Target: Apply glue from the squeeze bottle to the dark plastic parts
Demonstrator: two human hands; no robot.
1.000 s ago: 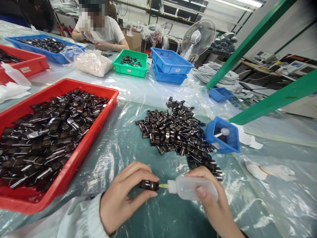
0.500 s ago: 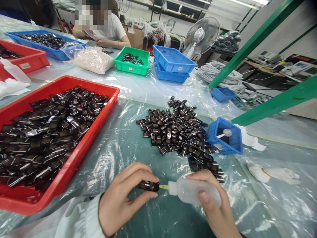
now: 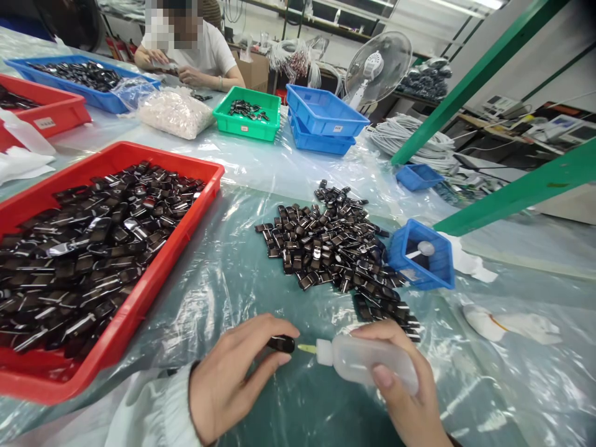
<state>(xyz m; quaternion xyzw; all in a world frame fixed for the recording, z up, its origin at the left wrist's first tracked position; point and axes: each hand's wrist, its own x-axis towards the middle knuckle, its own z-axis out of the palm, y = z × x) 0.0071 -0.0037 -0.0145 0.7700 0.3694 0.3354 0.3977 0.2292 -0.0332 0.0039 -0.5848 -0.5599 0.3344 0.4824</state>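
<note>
So at the desk's (image 3: 298, 413) front edge our left hand (image 3: 228, 380) pinches the black part (image 3: 282, 343), fingers closed tight; right hand (image 3: 406, 392) wraps the squeeze bottle (image 3: 367, 362). Prob best: nozzle (image 3: 307, 349) lined up w/ the part, gentle squeeze.

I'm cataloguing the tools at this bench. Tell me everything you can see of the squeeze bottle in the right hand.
The squeeze bottle is small, translucent white, soft-looking plastic, with a white collar and thin yellowish nozzle. It lies nearly level, nozzle pointing left, just above the table. The right hand wraps it, thumb on its near side. The nozzle tip ends close to the small black part pinched in the left hand.
</note>
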